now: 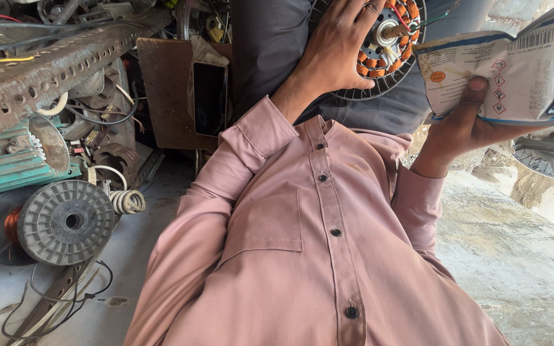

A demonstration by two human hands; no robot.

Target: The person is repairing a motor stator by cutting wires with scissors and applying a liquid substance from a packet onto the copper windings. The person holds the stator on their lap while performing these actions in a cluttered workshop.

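Note:
My left hand point(338, 48) lies spread over a round fan motor point(389, 57) with orange-copper windings and a dark ribbed rim, holding it against my dark-trousered lap. Red and green wires leave its centre shaft. My right hand point(463, 125) grips a crumpled white and blue paper packet point(514, 70) from below, thumb across its lower edge, just right of the motor. My pink buttoned shirt point(302, 243) fills the lower middle of the view.
At left, a rusty perforated angle bar point(46, 70) slants over a teal motor housing point(8, 160), a grey wire spool point(65, 221), a white coil point(126, 202) and loose cables. A brown board point(168, 90) stands behind. A concrete ledge point(514, 256) runs along the right.

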